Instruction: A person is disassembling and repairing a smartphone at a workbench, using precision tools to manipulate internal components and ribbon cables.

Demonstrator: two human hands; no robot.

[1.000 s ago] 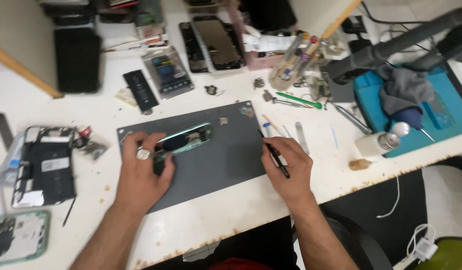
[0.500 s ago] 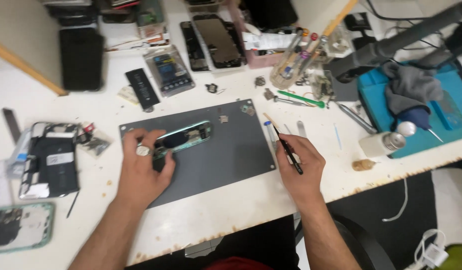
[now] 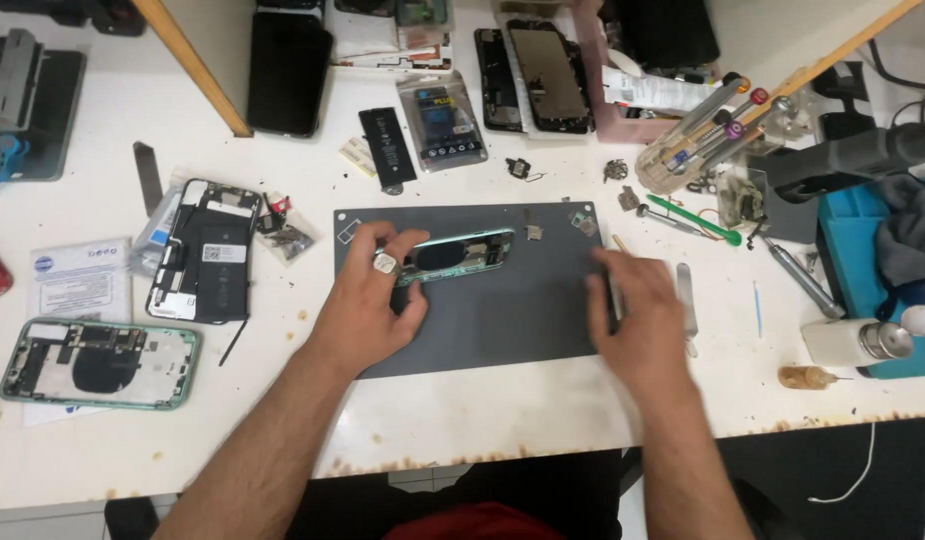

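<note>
Your left hand [image 3: 368,305] has a chunky silver ring w/ a pale flat face on one of the fingers [image 3: 385,263]; no glove, no watch, no wristband. Both forearms are bare all the way to the bottom edge, no sleeves in view, some dark hair along them. Your right hand [image 3: 638,320] is motion-blurred, so can't tell if there's any ring on it; at the bottom centre there's a bit of red clothing on your body, w/ dark fabric beside it.
</note>
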